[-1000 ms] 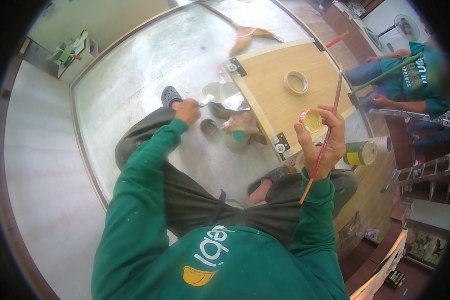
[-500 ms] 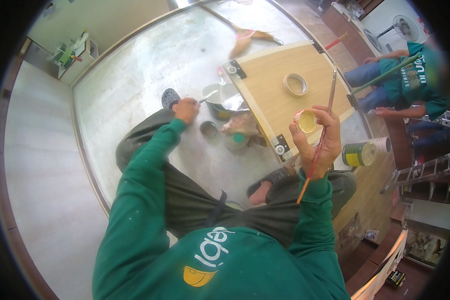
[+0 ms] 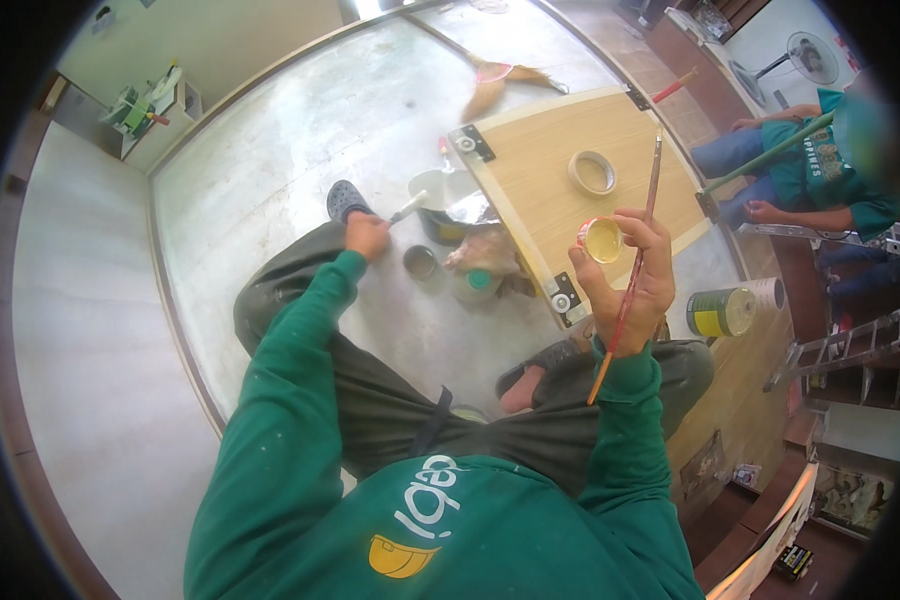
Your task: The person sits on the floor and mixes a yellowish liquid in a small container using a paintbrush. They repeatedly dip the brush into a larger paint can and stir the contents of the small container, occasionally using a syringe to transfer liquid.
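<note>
My left hand (image 3: 367, 236) is closed around a small tool with a white head (image 3: 410, 207), beside the grey tub (image 3: 457, 185); whether it is a brush or a blade I cannot tell. In my right hand (image 3: 638, 280) is a small round tin (image 3: 602, 240) with a red-and-white side and pale yellow inside. The same hand keeps a long thin paintbrush (image 3: 630, 300) with a reddish handle against the fingers. A dark open cup (image 3: 420, 263) stands on the floor near my left hand. Beside it are a green-capped bottle (image 3: 478, 281) and a crumpled cloth (image 3: 485, 250).
A wooden panel (image 3: 540, 150) with corner castors lies ahead, carrying a roll of tape (image 3: 592, 173). A broom (image 3: 488, 85) lies farther off. At right are a yellow-and-green can (image 3: 720, 312), a ladder (image 3: 840, 350) and a seated co-worker (image 3: 820, 165).
My left hand has drawn slightly back toward me, and the tool's white head has come away from over the tub. My right hand has shifted slightly left with the tin and paintbrush.
</note>
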### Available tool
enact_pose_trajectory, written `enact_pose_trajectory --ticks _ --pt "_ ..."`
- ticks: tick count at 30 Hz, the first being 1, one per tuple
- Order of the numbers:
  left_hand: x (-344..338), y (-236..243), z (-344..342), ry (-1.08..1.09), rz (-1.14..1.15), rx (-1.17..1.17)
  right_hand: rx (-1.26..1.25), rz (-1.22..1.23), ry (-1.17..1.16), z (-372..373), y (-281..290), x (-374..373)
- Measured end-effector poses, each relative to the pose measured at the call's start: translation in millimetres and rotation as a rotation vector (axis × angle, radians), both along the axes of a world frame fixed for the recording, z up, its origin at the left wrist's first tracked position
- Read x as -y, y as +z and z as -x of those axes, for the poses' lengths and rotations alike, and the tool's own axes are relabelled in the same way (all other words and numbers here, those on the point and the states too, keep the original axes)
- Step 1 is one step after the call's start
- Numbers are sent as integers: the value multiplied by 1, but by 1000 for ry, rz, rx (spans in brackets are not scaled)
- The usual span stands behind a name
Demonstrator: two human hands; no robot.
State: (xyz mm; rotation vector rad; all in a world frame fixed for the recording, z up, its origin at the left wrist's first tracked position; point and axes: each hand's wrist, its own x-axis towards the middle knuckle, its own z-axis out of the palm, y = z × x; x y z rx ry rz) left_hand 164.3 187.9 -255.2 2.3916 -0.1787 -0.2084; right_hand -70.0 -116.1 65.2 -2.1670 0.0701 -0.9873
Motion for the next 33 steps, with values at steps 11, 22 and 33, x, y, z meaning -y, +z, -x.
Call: enact_pose_trajectory --ticks 11,22,33 --pt "16 16 -11 330 769 -1014 15 19 8 -2 -1 4" --pt "6 52 -10 380 1172 -1130 59 -10 20 -26 -17 -1" --pt "19 186 -19 13 914 -203 65 -66 45 -66 -36 -5"
